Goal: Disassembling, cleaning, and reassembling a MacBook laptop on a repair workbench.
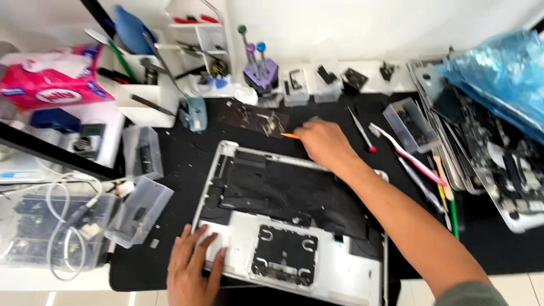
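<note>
An opened silver laptop case lies on a black mat, its dark inner side facing up. My left hand rests flat on the case's near left corner, fingers spread. Beyond the case's far edge, my right hand is closed on a thin tool with an orange tip. The tip points left toward a dark panel with small metal parts on the mat.
Clear plastic boxes sit at the left with white cables. A white organiser holds tools at the back. A purple screwdriver stand stands behind. Stacked laptop shells, a blue bag and a toothbrush lie at the right.
</note>
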